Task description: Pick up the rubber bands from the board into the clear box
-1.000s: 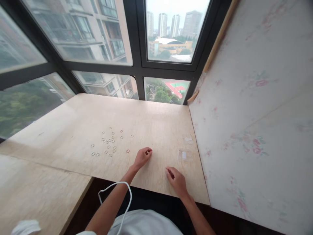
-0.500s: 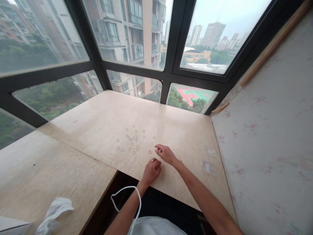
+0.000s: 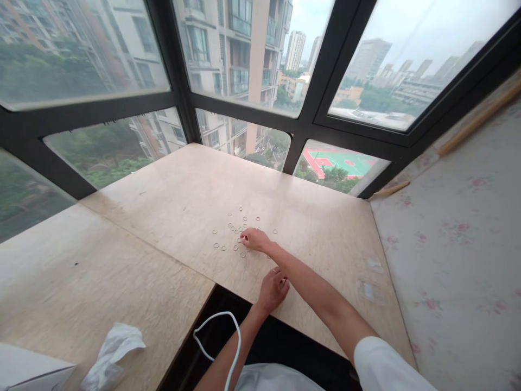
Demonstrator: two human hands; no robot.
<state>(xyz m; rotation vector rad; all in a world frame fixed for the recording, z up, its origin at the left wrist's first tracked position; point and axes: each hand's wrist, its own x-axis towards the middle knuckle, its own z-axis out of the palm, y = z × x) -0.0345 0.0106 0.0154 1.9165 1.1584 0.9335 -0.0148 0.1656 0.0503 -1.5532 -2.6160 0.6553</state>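
Small thin rings, several of them and mostly pale, lie scattered over the light wooden surface. My right hand reaches in among them, its fingers pinched together low over the group; whatever is between the fingertips is too small to make out. It hides some of the rings. To its right lies a lone ring. My left hand rests near the front edge, under the right forearm, with its fingers curled together. What it holds, if anything, is hidden; a finger band shows on it.
Two clear plastic packets lie near the papered wall at right. Crumpled white tissue and a white box are at lower left. A white cable loops over the left forearm. Dark-framed windows border the back.
My right hand has moved left and forward into the ring group from beside it. My left hand stays curled near the front edge. The view has shifted, so the scene sits further right.
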